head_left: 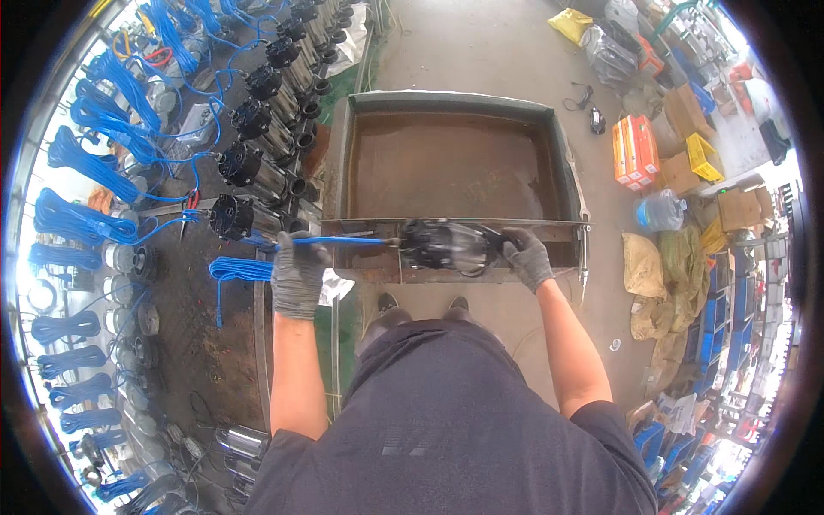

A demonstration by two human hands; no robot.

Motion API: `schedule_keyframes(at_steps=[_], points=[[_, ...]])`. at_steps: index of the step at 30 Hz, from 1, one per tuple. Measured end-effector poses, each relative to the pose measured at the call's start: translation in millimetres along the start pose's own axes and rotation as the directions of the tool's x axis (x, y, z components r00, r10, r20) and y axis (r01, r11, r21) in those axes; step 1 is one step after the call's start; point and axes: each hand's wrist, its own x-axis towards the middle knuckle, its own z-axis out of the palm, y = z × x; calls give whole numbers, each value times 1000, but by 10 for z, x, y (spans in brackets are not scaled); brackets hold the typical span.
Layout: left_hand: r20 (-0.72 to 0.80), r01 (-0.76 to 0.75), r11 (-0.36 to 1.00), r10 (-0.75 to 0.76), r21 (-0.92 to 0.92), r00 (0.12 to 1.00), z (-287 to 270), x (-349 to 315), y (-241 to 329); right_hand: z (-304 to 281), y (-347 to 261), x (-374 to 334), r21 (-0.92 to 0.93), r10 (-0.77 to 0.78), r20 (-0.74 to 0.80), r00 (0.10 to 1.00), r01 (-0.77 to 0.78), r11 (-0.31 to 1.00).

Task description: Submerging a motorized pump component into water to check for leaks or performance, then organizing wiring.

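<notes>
A black and silver submersible pump [445,247] lies on its side in the air, over the near edge of a metal tank [455,99]. At its right end my right hand [527,259], in a grey glove, is closed around the pump. From the left end a blue cable [356,241] runs straight to my left hand [297,279], also gloved, whose fingers are closed on it. Left of that hand hangs a bundled coil of the blue cable [240,269]. Brown, murky water [446,163] is in the tank. The part of the pump under my right fingers is hidden.
On the left, a dark workbench [202,335] bears a row of similar pumps [236,217] and several blue cable coils [81,219]. To the right on the floor stand an orange-and-white box [635,153], a clear water jug [661,212], sacks [644,266] and a yellow crate [705,157].
</notes>
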Motion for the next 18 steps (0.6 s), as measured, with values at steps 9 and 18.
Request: schedule_keyframes(at_steps=[9,18], points=[[161,191,909,-266,371,950,700,-29,-953,204,1080,-100,-422,-31,-311,950,-109,900],[133,218,903,-283,370,950,572,-61,-953,234,631,-115,-335,28,-295,955,-131,933]])
